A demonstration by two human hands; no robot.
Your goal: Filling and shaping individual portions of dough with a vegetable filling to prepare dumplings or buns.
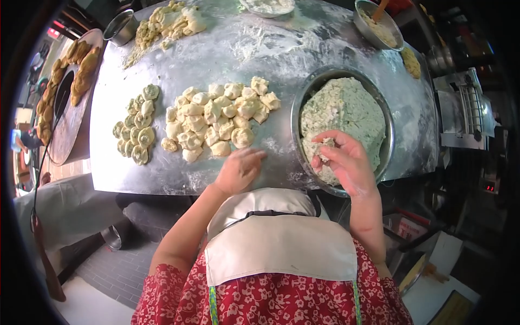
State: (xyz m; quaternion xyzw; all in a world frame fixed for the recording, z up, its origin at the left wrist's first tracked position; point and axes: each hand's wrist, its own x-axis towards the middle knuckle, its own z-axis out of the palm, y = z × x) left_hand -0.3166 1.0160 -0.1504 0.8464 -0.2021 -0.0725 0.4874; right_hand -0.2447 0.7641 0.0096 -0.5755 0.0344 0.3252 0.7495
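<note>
My right hand [349, 160] is over the near side of a large steel bowl [391, 134], pinching a small lump of pale filling [326, 147] between thumb and fingers. A big mound of similar pale, green-flecked filling [345, 107] heaps up inside the bowl. To the left, my left hand [240, 170] is low over the table's near edge, back up and fingers pointing right; its underside is hidden. Just beyond it lies a cluster of plain dough pieces [213, 113], with a rounded dough piece [242, 137] closest to the fingers.
Smaller green-flecked dough rounds [134, 136] are grouped left on the floured metal table [268, 53]. Farther back are a dough heap [174, 22], a metal pot [122, 27], a flour bowl [268, 7] and a bowl with a wooden handle [380, 26]. Browned breads [84, 73] ring a round oven at left; another person's arm [46, 260] is below.
</note>
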